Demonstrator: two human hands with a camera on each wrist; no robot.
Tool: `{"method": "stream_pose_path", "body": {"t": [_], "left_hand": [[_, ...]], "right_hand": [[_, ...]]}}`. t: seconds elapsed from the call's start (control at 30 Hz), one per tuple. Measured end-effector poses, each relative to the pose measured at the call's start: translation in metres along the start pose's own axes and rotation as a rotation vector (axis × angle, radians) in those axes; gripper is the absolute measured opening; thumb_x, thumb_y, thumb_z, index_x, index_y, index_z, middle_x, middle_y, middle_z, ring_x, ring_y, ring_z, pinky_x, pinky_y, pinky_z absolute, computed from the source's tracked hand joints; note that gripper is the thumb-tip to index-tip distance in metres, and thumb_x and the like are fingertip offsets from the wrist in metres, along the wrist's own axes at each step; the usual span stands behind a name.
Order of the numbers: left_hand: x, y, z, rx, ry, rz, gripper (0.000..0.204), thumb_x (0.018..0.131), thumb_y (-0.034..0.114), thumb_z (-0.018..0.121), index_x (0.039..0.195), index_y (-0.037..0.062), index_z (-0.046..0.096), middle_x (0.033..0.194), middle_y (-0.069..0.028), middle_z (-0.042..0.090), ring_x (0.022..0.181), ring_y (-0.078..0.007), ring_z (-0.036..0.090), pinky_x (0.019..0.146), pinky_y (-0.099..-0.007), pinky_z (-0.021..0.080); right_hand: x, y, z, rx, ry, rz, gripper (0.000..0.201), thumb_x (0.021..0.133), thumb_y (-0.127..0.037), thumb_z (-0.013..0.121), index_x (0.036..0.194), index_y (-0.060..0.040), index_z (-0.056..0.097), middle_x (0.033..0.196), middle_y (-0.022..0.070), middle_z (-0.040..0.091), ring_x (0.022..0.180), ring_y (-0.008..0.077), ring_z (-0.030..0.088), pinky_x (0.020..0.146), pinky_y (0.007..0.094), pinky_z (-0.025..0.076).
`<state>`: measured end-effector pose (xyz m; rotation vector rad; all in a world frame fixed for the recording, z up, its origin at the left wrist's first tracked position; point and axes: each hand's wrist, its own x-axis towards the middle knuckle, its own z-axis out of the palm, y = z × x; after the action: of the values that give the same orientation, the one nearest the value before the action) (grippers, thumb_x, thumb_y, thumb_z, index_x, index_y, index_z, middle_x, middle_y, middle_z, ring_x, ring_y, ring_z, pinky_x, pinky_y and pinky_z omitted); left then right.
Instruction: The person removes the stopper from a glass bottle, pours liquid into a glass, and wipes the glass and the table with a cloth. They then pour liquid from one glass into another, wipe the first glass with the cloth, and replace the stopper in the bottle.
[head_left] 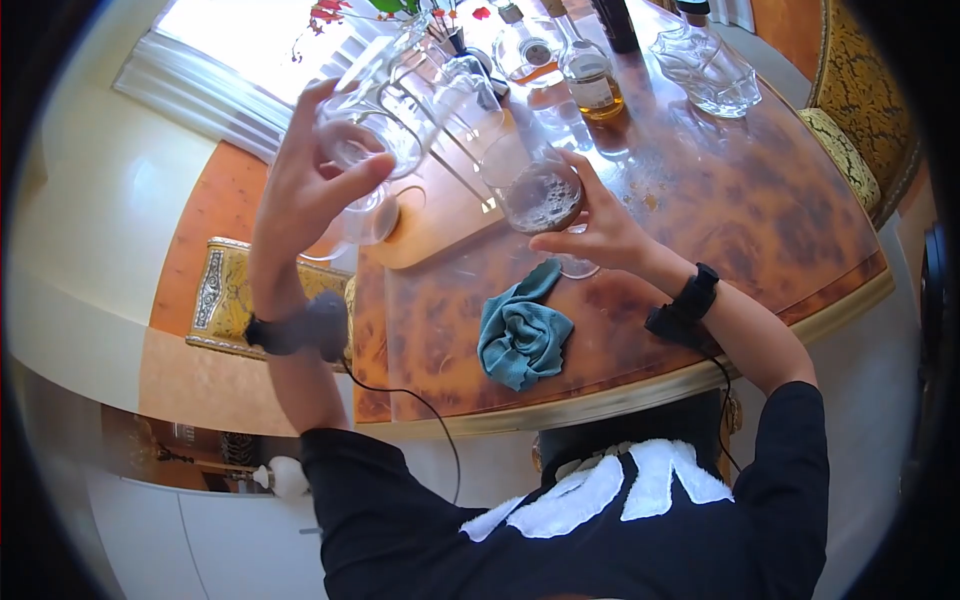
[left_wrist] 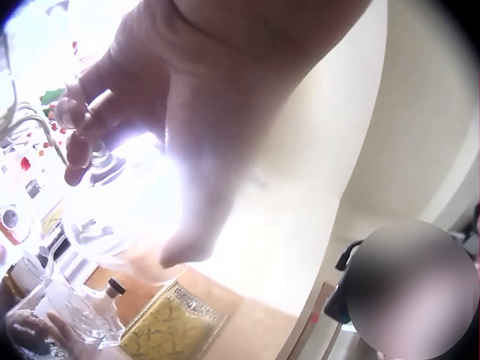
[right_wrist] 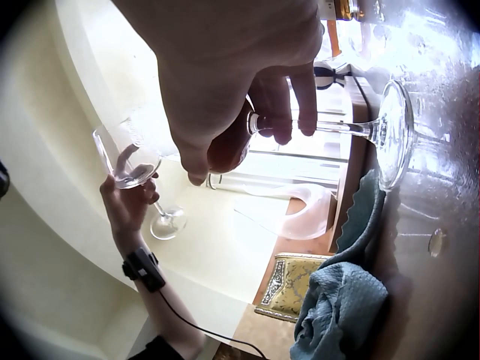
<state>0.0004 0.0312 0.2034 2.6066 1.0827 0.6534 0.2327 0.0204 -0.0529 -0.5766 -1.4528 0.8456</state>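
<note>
My left hand [head_left: 300, 205] is raised at the left and grips a clear, stemmed wine glass [head_left: 395, 140] round its bowl. In the right wrist view this glass [right_wrist: 135, 161] is held up off the table, its foot lower right of the hand. My right hand [head_left: 612, 238] holds a second stemmed glass [head_left: 545, 200], which has dark liquid with pale foam inside. Fingers pass round its bowl and upper stem in the right wrist view, and its foot [right_wrist: 394, 135] is right at the tabletop.
A crumpled teal cloth [head_left: 525, 335] lies near the front edge of the glossy table [head_left: 440, 370]. Behind the glasses is a wooden board [head_left: 440, 235] under a rack of metal rods. An amber bottle [head_left: 595, 90] and a clear faceted decanter [head_left: 710, 75] stand farther back.
</note>
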Motion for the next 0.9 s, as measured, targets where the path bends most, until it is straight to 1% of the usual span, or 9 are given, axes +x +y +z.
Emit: {"method": "stream_pose_path", "body": {"t": [0.03,0.1,0.2,0.3,0.33,0.37,0.53,0.67,0.9], "left_hand": [[-0.010,-0.009,0.004,-0.189,0.138,-0.037,0.081,0.077,0.030,0.082,0.139,0.0006,0.039,0.093,-0.0118,0.068,0.074,-0.0162,0.060,0.065,-0.0265,0.049],[-0.030,-0.032,0.024,-0.354,0.190,-0.036,0.085,0.078,0.034,0.082,0.140,0.0024,0.034,0.100,-0.0163,0.068,0.078,-0.0211,0.064,0.068,-0.0270,0.052],[-0.063,-0.074,0.070,-0.679,0.407,0.059,0.088,0.087,0.045,0.071,0.145,0.0016,0.021,0.116,-0.0243,0.063,0.098,-0.0347,0.068,0.084,-0.0440,0.057],[-0.081,-0.111,0.115,-0.755,0.511,0.062,0.089,0.085,0.046,0.074,0.142,0.0018,0.023,0.115,-0.0258,0.063,0.100,-0.0362,0.067,0.088,-0.0447,0.056],[-0.084,-0.115,0.127,-0.828,0.554,0.019,0.087,0.081,0.038,0.081,0.137,0.0004,0.027,0.111,-0.0267,0.066,0.105,-0.0283,0.065,0.089,-0.0329,0.053],[-0.087,-0.117,0.137,-0.835,0.576,0.004,0.087,0.081,0.038,0.081,0.137,0.0004,0.027,0.111,-0.0267,0.066,0.105,-0.0283,0.065,0.089,-0.0329,0.053],[-0.094,-0.139,0.160,-0.910,0.638,0.001,0.083,0.079,0.027,0.083,0.134,0.0014,0.025,0.113,-0.0256,0.066,0.106,-0.0273,0.065,0.091,-0.0328,0.052],[-0.100,-0.143,0.166,-0.949,0.581,-0.042,0.081,0.080,0.012,0.082,0.134,0.0031,0.022,0.115,-0.0260,0.065,0.107,-0.0264,0.066,0.091,-0.0330,0.053],[-0.100,-0.144,0.177,-1.011,0.534,-0.070,0.083,0.079,0.007,0.082,0.133,0.0038,0.019,0.120,-0.0272,0.062,0.113,-0.0285,0.063,0.095,-0.0365,0.054]], "right_hand": [[0.001,0.001,-0.001,0.001,-0.008,0.008,0.103,0.074,-0.023,0.089,0.149,-0.0059,0.021,0.126,0.0136,0.058,0.106,0.0181,0.065,0.080,0.0298,0.059],[0.000,0.005,0.000,0.030,-0.016,0.018,0.104,0.074,-0.024,0.089,0.150,-0.0068,0.021,0.129,0.0137,0.057,0.107,0.0190,0.065,0.080,0.0296,0.059],[0.000,0.010,0.000,0.038,-0.028,0.047,0.105,0.074,-0.023,0.089,0.151,-0.0074,0.020,0.138,0.0163,0.051,0.110,0.0200,0.064,0.082,0.0294,0.058],[-0.001,0.012,-0.002,-0.003,-0.050,0.081,0.104,0.074,-0.018,0.089,0.152,-0.0065,0.021,0.144,0.0175,0.046,0.115,0.0213,0.062,0.086,0.0302,0.058],[0.000,0.011,-0.002,-0.041,-0.030,0.030,0.103,0.075,-0.016,0.088,0.152,-0.0062,0.020,0.144,0.0179,0.046,0.116,0.0220,0.061,0.088,0.0305,0.057],[0.001,0.012,-0.001,-0.078,-0.012,-0.022,0.103,0.075,-0.015,0.088,0.152,-0.0060,0.020,0.145,0.0183,0.045,0.117,0.0226,0.061,0.090,0.0308,0.056],[0.003,0.010,0.001,0.019,-0.017,0.054,0.104,0.074,-0.014,0.088,0.154,-0.0110,0.021,0.138,0.0135,0.046,0.125,0.0224,0.052,0.094,0.0337,0.055],[0.002,0.010,-0.001,-0.033,0.042,0.036,0.103,0.074,-0.010,0.087,0.154,-0.0094,0.021,0.135,0.0128,0.050,0.122,0.0239,0.055,0.100,0.0354,0.052],[0.002,0.002,0.004,0.071,0.046,0.082,0.098,0.076,-0.007,0.085,0.152,-0.0072,0.023,0.137,0.0146,0.049,0.124,0.0251,0.055,0.103,0.0363,0.050]]}}
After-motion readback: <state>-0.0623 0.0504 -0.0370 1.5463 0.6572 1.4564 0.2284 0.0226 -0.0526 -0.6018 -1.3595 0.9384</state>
